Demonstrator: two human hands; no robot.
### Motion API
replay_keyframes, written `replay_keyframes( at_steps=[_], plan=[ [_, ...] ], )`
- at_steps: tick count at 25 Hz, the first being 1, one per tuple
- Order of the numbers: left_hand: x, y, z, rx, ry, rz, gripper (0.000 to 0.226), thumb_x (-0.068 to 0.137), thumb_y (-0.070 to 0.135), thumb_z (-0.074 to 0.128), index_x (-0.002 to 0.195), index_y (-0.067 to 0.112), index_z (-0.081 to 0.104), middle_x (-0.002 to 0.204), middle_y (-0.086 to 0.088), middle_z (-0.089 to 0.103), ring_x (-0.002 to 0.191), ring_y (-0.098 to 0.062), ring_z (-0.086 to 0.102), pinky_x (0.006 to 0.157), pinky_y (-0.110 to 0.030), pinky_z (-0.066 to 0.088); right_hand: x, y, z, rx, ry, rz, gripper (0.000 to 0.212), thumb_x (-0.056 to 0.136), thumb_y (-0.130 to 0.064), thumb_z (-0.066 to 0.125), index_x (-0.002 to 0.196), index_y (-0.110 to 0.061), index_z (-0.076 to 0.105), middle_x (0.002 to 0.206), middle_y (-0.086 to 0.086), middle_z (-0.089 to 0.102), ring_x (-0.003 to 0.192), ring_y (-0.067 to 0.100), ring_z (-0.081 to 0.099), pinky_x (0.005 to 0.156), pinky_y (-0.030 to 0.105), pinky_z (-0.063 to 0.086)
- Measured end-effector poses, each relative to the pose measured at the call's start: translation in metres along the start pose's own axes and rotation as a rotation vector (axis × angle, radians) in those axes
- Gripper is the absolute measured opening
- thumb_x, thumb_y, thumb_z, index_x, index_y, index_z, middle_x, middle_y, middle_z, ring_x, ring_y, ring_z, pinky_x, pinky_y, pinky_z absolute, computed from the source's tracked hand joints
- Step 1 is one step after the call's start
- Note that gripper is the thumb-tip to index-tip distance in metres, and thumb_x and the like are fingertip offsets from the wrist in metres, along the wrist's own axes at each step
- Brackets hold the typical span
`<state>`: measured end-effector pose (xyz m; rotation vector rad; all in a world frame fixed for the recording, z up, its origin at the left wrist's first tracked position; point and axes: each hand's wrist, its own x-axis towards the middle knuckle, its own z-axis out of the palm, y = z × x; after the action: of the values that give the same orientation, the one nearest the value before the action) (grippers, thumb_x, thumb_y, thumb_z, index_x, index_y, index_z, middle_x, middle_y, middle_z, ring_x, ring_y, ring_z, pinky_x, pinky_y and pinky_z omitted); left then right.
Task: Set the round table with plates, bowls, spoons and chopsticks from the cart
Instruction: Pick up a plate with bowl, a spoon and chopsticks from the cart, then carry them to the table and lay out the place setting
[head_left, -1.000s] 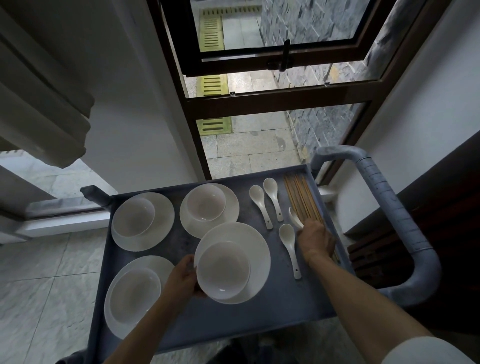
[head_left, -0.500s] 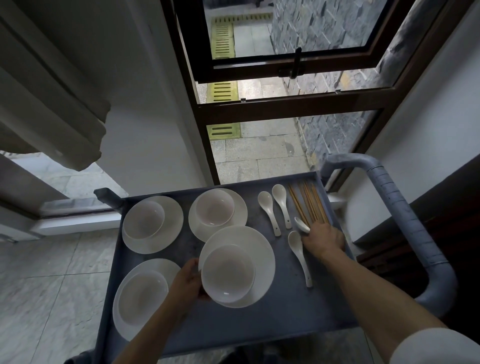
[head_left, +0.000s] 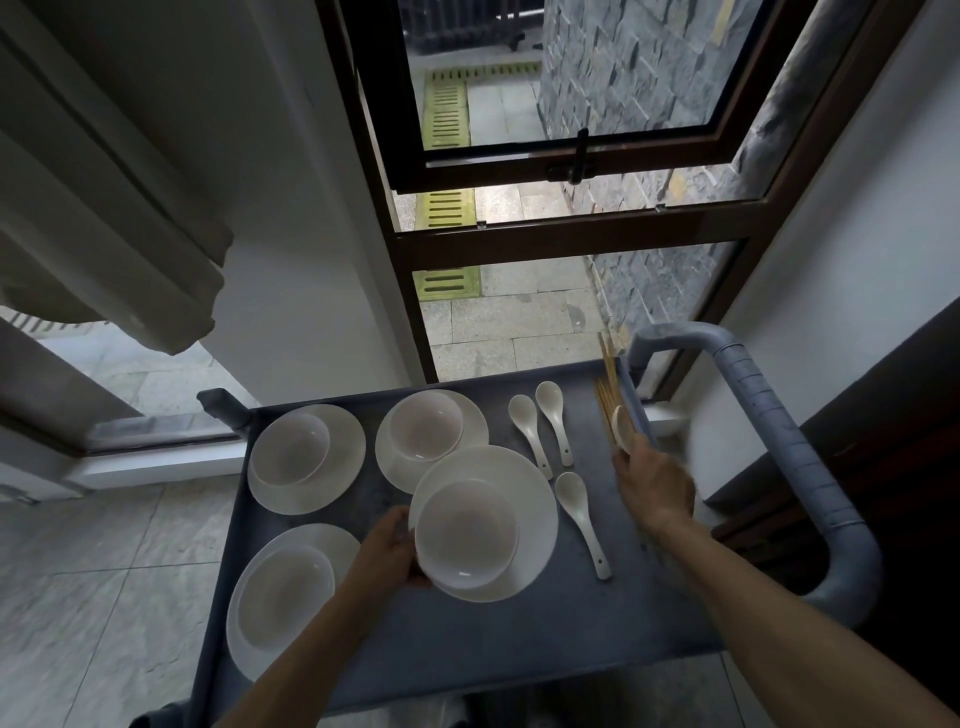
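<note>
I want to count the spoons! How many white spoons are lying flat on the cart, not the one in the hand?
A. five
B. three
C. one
B. Two spoons lie side by side near the far edge and a third spoon lies nearer; the right hand holds another with some chopsticks.

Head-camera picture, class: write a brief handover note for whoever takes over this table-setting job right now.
Left hand: gripping the near plate with a bowl on it, above the cart tray.
Right hand: holding a spoon and some chopsticks.
On the cart: three more plate-and-bowl sets, three loose spoons.
Done: first setting picked up.
Left: carry it to the round table, which is out of view, then fetch the rest.
</note>
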<state>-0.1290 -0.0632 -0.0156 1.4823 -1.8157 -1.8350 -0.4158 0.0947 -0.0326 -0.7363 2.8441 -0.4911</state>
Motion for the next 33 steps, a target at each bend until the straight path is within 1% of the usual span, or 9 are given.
replay_keyframes(
  at_steps=[4,7,10,16,24,26,28,30,33],
  plan=[
    [0.001,0.013,0.012,0.021,-0.051,0.027,0.022,0.094,-0.001,0.053,0.113,0.006,0.057,0.075,-0.014,0.069,0.056,-0.02,0.066,0.052,-0.031,0.055,-0.026,-0.004,-0.001,0.552,-0.1,0.089,0.019,0.099,-0.03,0.043,0.089,-0.02,0.055,0.075,0.01,0.059,0.069,0.026,0.061,0.066,0.045,0.055],
    [0.001,0.02,0.023,0.035,-0.095,0.058,0.02,0.094,-0.001,0.053,0.112,0.007,0.058,0.076,-0.014,0.07,0.056,-0.022,0.068,0.051,-0.032,0.057,-0.053,-0.004,-0.001,0.787,-0.059,0.172,0.019,0.092,-0.03,0.058,0.074,-0.025,0.057,0.065,-0.002,0.058,0.065,0.019,0.059,0.062,0.036,0.05],
    [0.003,0.028,0.03,0.08,-0.172,0.112,0.02,0.095,-0.001,0.053,0.112,0.007,0.057,0.076,-0.017,0.07,0.056,-0.025,0.067,0.052,-0.035,0.059,-0.072,-0.001,-0.004,0.946,-0.058,0.257,0.014,0.08,-0.035,0.075,0.075,-0.023,0.07,0.074,-0.008,0.072,0.076,0.013,0.067,0.07,0.031,0.053],
    [0.005,0.042,0.036,0.188,-0.396,0.217,0.017,0.096,0.003,0.053,0.11,0.01,0.06,0.087,-0.022,0.07,0.068,-0.033,0.07,0.056,-0.04,0.061,-0.103,0.012,-0.013,1.039,0.039,0.395,0.01,0.076,-0.025,0.08,0.081,-0.021,0.071,0.077,-0.006,0.074,0.082,0.014,0.069,0.071,0.029,0.054],
    [-0.01,0.04,0.058,0.419,-0.766,0.257,0.014,0.102,0.017,0.048,0.111,0.017,0.058,0.074,-0.011,0.071,0.057,-0.019,0.068,0.046,-0.027,0.053,-0.218,0.031,-0.012,1.008,0.32,0.663,0.012,0.079,-0.026,0.078,0.077,-0.028,0.066,0.082,-0.009,0.068,0.079,0.009,0.065,0.075,0.034,0.052],
    [-0.023,0.035,0.07,0.469,-0.838,0.262,0.014,0.101,0.02,0.05,0.113,0.021,0.058,0.078,-0.013,0.07,0.059,-0.02,0.067,0.046,-0.027,0.053,-0.253,0.038,-0.013,1.004,0.401,0.741,0.009,0.079,-0.028,0.077,0.083,-0.025,0.07,0.087,-0.002,0.07,0.083,0.018,0.067,0.076,0.035,0.053],
    [-0.04,0.03,0.087,0.515,-0.914,0.289,0.016,0.101,0.018,0.05,0.115,0.022,0.057,0.076,-0.013,0.069,0.055,-0.019,0.065,0.043,-0.026,0.052,-0.292,0.043,-0.016,0.987,0.476,0.832,0.023,0.079,-0.032,0.076,0.095,-0.016,0.072,0.094,0.006,0.071,0.089,0.025,0.067,0.078,0.037,0.055],
    [-0.06,0.023,0.105,0.552,-0.993,0.323,0.018,0.101,0.015,0.05,0.116,0.02,0.057,0.07,-0.009,0.068,0.048,-0.015,0.062,0.04,-0.023,0.05,-0.331,0.049,-0.021,0.963,0.56,0.914,0.024,0.079,-0.032,0.075,0.097,-0.017,0.072,0.092,0.006,0.072,0.086,0.024,0.068,0.069,0.029,0.052],
    [-0.099,0.009,0.131,0.608,-1.133,0.38,0.018,0.1,0.011,0.049,0.117,0.014,0.056,0.065,-0.006,0.065,0.043,-0.012,0.058,0.037,-0.021,0.047,-0.391,0.058,-0.028,0.935,0.7,0.988,0.006,0.079,-0.028,0.076,0.079,-0.027,0.07,0.078,-0.004,0.07,0.077,0.017,0.066,0.056,0.021,0.044]
  ],
)
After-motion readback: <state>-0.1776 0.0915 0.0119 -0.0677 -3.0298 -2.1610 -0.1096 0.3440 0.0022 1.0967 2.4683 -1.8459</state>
